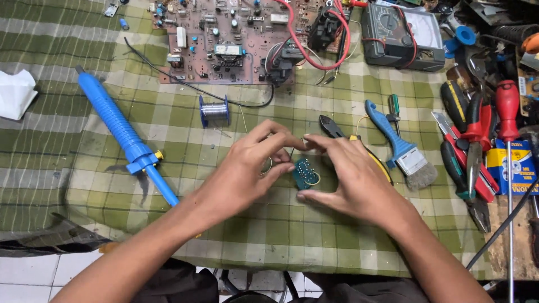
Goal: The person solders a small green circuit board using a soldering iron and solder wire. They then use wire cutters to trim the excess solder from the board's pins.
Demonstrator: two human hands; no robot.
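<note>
Near the middle of the frame, the left hand [247, 168] and right hand [348, 177] are meeting over a small teal circuit board [306, 174], pinching it between fingertips above the green checked cloth [112, 129]. Judging by this, keeping the board steady and the thin leads unbent is mattering most.

Around them, largest first: a brown circuit board [236, 39] is lying at upper centre, a blue desoldering pump [126, 137] at left, a multimeter [401, 36] at upper right, a blue brush [401, 148] and cutters [332, 128] crowding the right hand, and a solder spool [214, 110] just above.
</note>
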